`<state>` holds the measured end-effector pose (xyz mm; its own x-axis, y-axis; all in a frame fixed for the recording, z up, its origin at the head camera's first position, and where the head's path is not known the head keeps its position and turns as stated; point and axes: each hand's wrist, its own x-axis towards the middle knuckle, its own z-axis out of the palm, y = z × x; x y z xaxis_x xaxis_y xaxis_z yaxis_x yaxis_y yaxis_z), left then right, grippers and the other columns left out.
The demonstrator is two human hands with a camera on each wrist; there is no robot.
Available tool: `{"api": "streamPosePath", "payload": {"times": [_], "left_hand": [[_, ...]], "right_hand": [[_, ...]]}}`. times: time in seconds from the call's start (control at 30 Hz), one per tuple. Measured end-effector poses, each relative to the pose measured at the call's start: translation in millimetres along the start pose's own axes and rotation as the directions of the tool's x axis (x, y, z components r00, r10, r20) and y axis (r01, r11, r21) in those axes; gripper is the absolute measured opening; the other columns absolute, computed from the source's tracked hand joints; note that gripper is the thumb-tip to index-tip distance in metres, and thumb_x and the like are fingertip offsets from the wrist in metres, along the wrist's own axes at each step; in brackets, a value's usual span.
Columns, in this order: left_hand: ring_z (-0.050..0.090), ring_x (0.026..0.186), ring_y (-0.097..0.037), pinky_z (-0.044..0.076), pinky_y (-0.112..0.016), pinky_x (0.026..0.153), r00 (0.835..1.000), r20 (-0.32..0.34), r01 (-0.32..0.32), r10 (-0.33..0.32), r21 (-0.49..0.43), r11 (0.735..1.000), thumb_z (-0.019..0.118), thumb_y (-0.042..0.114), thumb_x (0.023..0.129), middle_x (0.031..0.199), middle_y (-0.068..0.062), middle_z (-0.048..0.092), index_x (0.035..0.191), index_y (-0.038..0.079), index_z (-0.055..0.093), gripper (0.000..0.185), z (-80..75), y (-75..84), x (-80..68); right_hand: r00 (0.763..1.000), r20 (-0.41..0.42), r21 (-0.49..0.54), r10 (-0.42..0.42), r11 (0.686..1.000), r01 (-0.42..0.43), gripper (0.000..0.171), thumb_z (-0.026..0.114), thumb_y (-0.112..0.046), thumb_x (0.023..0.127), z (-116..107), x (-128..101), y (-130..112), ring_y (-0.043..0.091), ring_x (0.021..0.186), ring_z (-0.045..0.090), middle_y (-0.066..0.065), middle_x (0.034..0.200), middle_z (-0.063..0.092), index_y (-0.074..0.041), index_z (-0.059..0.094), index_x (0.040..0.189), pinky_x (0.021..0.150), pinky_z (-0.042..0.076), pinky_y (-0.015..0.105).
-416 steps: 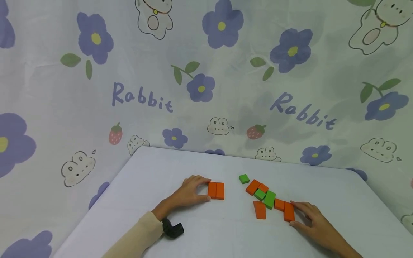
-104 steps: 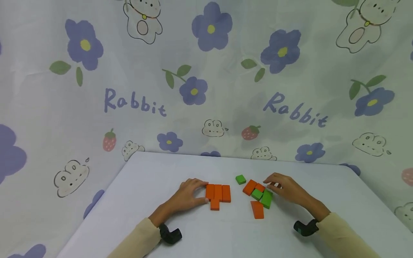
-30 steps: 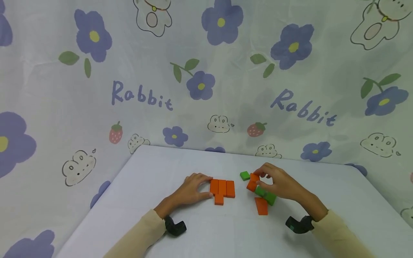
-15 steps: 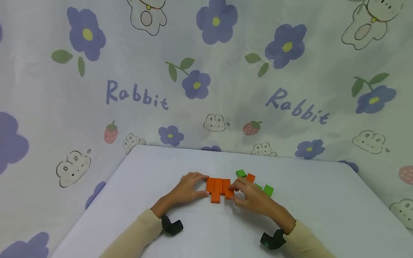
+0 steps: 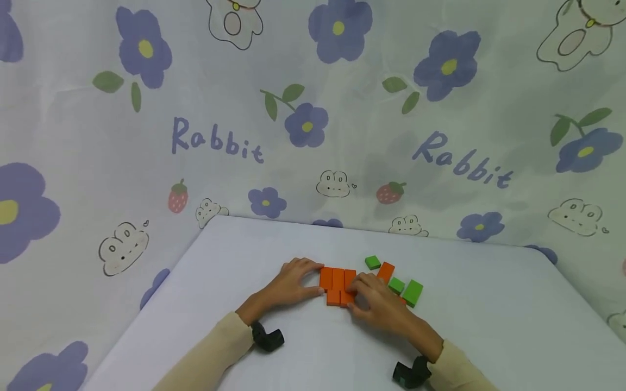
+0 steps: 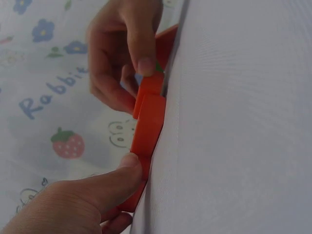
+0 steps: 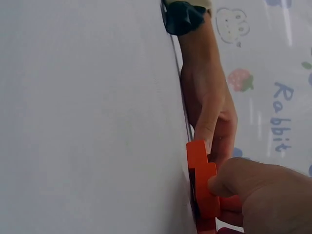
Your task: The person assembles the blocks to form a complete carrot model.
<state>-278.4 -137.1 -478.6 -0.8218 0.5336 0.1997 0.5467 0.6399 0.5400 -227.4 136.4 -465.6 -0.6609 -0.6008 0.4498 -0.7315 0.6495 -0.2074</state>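
At the left end: my left hand (image 5: 293, 285) holds the leftmost orange block (image 5: 326, 278) by its two ends, thumb and forefinger apart
Orange row (image 5: 338, 278): three oblong blocks, long axes pointing away from me
Near side: small orange block (image 5: 333, 298) against the row
Right hand (image 5: 377, 300): narrow pinch on the second small block (image 5: 345, 299), left of my knuckles, just beside the first; long axis hidden; this hand is nearer
Farther right: green square block (image 5: 373, 263), orange oblong block (image 5: 386, 271), small green block (image 5: 396, 285), green oblong block (image 5: 413, 293)

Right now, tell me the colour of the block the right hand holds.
The block is orange; the right wrist view shows it best.
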Motion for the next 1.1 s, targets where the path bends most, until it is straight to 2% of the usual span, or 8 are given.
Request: {"api": "streamPosePath", "payload": {"times": [0.5,0.8,0.9,1.1], "left_hand": [[0.047,0.131,-0.028,0.035,-0.053,0.104,1.000,-0.009,0.021,-0.021,-0.011,1.000,0.073,0.047,0.088,0.138,-0.003,0.059,0.140,0.019,0.057,0.061,-2.2,-1.3,-3.6],[0.047,0.132,-0.027,0.035,-0.051,0.105,1.000,-0.006,0.029,-0.029,0.006,1.000,0.073,0.048,0.087,0.139,-0.002,0.058,0.141,0.021,0.056,0.063,-1.0,-2.2,-2.7],[0.047,0.132,-0.027,0.035,-0.052,0.104,1.000,-0.004,0.019,-0.019,-0.002,1.000,0.073,0.048,0.087,0.140,-0.003,0.058,0.141,0.021,0.056,0.062,-0.7,-0.9,-0.7],[0.048,0.131,-0.026,0.035,-0.052,0.105,1.000,0.004,0.021,-0.021,-0.019,1.000,0.073,0.048,0.088,0.139,-0.003,0.058,0.141,0.020,0.057,0.062,0.8,1.4,2.8]], "right_hand": [[0.997,-0.039,-0.072,-0.067,0.995,0.064,0.026,0.082,-0.025,0.082,7.6,3.7,-1.1,0.010,0.095,0.055,-0.005,0.101,0.060,-0.015,0.067,0.101,0.082,0.048,0.030],[0.998,-0.035,-0.086,-0.054,0.995,0.051,0.028,0.082,-0.025,0.082,6.5,3.9,-3.8,0.010,0.094,0.055,-0.006,0.102,0.060,-0.016,0.066,0.102,0.083,0.049,0.030],[1.000,-0.012,-0.076,-0.026,0.997,0.025,0.027,0.081,-0.027,0.084,1.2,3.0,-5.5,0.010,0.097,0.056,-0.006,0.103,0.060,-0.016,0.067,0.104,0.086,0.050,0.032],[0.994,0.049,0.006,0.098,0.995,-0.099,0.025,0.074,-0.030,0.091,-24.5,7.0,2.6,0.013,0.107,0.056,-0.005,0.112,0.062,-0.017,0.067,0.112,0.094,0.051,0.040]]}}
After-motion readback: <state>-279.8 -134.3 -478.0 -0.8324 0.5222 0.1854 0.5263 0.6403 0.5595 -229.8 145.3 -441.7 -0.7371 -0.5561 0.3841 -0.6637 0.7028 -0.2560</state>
